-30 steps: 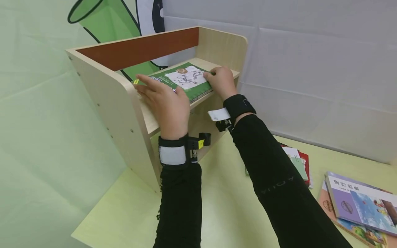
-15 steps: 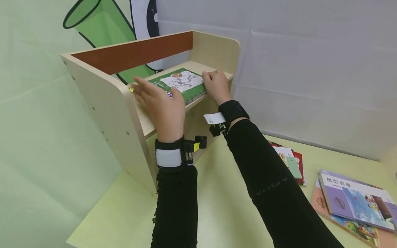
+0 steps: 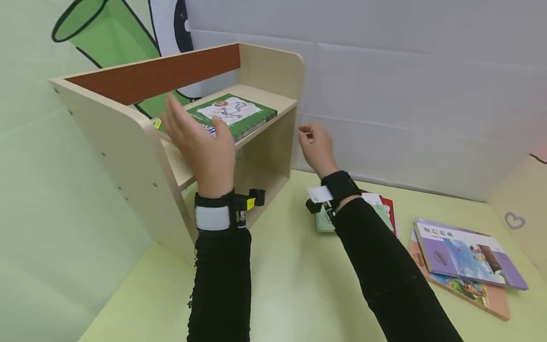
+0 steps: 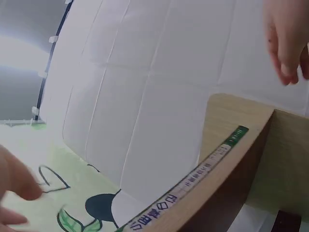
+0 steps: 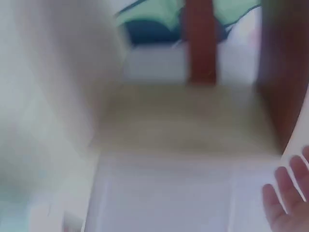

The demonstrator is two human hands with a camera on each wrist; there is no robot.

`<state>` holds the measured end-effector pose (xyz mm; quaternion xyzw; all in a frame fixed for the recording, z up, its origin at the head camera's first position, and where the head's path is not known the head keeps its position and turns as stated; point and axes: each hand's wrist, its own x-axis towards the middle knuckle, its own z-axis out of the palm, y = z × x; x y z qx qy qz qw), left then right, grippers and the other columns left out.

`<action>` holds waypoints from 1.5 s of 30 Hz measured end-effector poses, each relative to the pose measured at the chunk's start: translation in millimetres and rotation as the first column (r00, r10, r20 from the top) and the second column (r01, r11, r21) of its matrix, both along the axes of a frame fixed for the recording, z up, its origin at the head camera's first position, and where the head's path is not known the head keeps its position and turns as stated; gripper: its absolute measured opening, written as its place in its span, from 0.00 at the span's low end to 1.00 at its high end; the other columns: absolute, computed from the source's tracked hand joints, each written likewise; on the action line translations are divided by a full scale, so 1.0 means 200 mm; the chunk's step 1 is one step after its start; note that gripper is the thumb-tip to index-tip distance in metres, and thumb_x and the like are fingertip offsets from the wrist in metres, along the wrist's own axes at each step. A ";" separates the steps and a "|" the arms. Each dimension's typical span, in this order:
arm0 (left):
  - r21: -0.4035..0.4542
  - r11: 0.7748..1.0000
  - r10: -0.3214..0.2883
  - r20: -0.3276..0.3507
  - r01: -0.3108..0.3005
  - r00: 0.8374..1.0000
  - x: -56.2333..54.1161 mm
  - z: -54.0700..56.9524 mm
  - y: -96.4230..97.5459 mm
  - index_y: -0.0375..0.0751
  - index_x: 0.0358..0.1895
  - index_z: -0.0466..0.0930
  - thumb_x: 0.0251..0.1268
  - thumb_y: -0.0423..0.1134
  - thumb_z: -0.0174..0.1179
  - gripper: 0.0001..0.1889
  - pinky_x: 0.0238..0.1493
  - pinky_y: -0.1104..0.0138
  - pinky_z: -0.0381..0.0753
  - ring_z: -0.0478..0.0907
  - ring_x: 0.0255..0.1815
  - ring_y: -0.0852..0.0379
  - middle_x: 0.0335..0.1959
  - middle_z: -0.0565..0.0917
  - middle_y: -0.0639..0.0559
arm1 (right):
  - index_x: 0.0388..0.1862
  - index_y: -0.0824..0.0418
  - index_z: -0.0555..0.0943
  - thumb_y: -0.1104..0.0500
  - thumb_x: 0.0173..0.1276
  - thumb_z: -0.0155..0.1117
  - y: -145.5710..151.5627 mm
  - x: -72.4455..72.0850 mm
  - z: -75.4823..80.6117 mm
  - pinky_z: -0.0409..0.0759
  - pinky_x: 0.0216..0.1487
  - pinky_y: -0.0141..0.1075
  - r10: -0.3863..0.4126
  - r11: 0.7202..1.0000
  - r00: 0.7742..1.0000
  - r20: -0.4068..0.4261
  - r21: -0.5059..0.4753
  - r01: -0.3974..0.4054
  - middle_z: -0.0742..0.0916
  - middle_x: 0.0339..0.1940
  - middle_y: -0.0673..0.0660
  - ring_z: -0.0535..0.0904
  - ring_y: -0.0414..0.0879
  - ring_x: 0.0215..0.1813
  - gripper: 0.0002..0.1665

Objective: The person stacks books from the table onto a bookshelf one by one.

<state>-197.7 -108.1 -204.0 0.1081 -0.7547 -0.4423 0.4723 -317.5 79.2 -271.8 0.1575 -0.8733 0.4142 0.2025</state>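
Observation:
A green-covered book (image 3: 232,114) with a line drawing on a white patch lies flat on the upper shelf of a pale wooden bookshelf (image 3: 278,142). My left hand (image 3: 205,147) is at the book's left end, fingers straight and thumb apart; I cannot tell whether it touches the cover. In the left wrist view the book's spine (image 4: 198,174) runs along the shelf edge. My right hand (image 3: 318,149) hangs in the air to the right of the bookshelf, fingers loosely bent around nothing. The right wrist view is blurred, with some fingers (image 5: 285,193) at its right edge.
A purple book (image 3: 470,256) overlaps an orange-edged one (image 3: 491,304) on the table at the right. Several more books (image 3: 386,213) lie partly behind the right forearm. The bookshelf's side panel (image 3: 115,142) stands left of the left hand, before a pale wall.
My right hand has left the book's right end and moved right and down. The left hand stays by the book, which has not visibly shifted on the shelf. The head view has turned right.

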 end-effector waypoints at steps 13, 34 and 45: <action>-0.535 0.652 -0.622 0.026 0.537 0.783 -0.16 -0.53 0.30 0.35 0.41 0.83 0.66 0.29 0.55 0.08 0.35 0.67 0.81 0.83 0.34 0.55 0.35 0.87 0.48 | 0.53 0.66 0.80 0.68 0.62 0.65 0.52 0.20 -0.60 0.79 0.48 0.53 -0.149 0.597 0.989 -0.021 0.795 0.107 0.82 0.51 0.66 0.78 0.62 0.51 0.19; -0.550 0.166 -0.593 0.608 0.819 0.529 0.13 -0.80 0.93 0.51 0.34 0.86 0.62 0.48 0.66 0.06 0.25 0.82 0.64 0.70 0.25 0.70 0.23 0.78 0.64 | 0.54 0.68 0.79 0.60 0.70 0.54 0.55 0.18 -0.75 0.74 0.58 0.50 -0.255 0.768 0.960 0.114 0.627 0.129 0.81 0.51 0.65 0.76 0.60 0.53 0.18; -0.171 0.505 -0.670 0.540 0.846 0.510 -0.11 -0.98 0.81 0.45 0.40 0.87 0.65 0.42 0.63 0.07 0.38 0.74 0.75 0.77 0.35 0.63 0.32 0.85 0.58 | 0.57 0.72 0.74 0.53 0.70 0.55 0.65 0.19 -0.78 0.68 0.58 0.60 -0.491 0.843 0.824 0.282 0.393 0.367 0.75 0.58 0.73 0.69 0.68 0.59 0.26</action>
